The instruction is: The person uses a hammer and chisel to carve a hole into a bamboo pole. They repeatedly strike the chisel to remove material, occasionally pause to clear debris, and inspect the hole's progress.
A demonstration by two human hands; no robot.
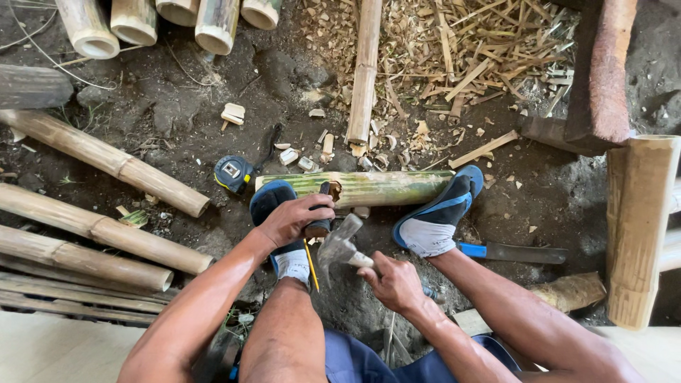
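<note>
A short green bamboo section (376, 187) lies crosswise on the dirt, pinned by my two feet in blue shoes. My left hand (292, 218) grips a dark-handled chisel (320, 213) whose tip sits in a notch cut near the bamboo's left end. My right hand (394, 282) holds a steel hammer (339, 245) by its handle, the head hovering just behind the chisel's butt. A yellow pencil (311, 264) lies under the left hand.
A tape measure (234, 173) sits left of the bamboo. A blue-handled knife (512, 251) lies right of my right foot. Long bamboo poles (99, 156) are stacked at left, cut tubes at top left, splinters and chips at top, and a bamboo post (638, 227) at right.
</note>
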